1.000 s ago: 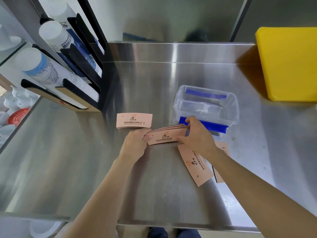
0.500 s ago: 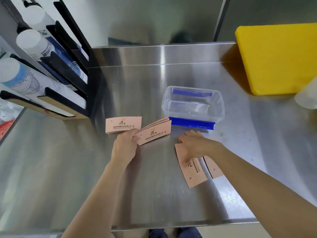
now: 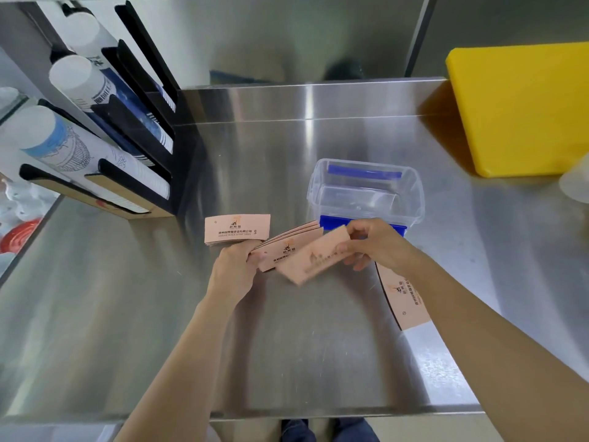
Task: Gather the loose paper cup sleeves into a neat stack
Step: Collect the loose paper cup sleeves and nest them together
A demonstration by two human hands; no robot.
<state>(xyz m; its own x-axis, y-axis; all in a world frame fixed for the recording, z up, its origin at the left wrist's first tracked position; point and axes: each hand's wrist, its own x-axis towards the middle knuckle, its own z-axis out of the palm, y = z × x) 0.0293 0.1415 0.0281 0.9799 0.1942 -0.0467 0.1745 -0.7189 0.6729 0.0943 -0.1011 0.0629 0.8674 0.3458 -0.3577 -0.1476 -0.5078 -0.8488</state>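
A fanned bundle of pink paper cup sleeves (image 3: pixel 288 247) sits in the left hand (image 3: pixel 236 266), thumb and fingers pinched shut on its near-left end, the bundle raised slightly and angled up to the right. The right hand (image 3: pixel 376 244) is closed on a single sleeve (image 3: pixel 314 258), gripping its right end between thumb and fingers; this sleeve is blurred and overlaps the front of the bundle. Just left of the bundle, a small flat pile of sleeves (image 3: pixel 237 229) lies on the counter, printed side up, its near edge touching the left hand's knuckles. One more loose sleeve (image 3: pixel 403 298) lies flat to the right, partly hidden under the right forearm.

Directly behind the right hand stands a clear plastic container (image 3: pixel 366 189) with blue clip handles, nothing visible inside it. All of this rests on a brushed stainless steel counter (image 3: pixel 287 346) with a raised steel back ledge and a steel wall panel behind. At the far left, a black cup dispenser rack (image 3: pixel 140 132) holds tilted columns of white and blue paper cups. At the far right, a thick yellow cutting board (image 3: pixel 522 106) lies against the back ledge, with a translucent object at the frame's edge just beside it, too cropped to identify. Beyond the counter's left edge, a lower level shows white and red items, unclear.
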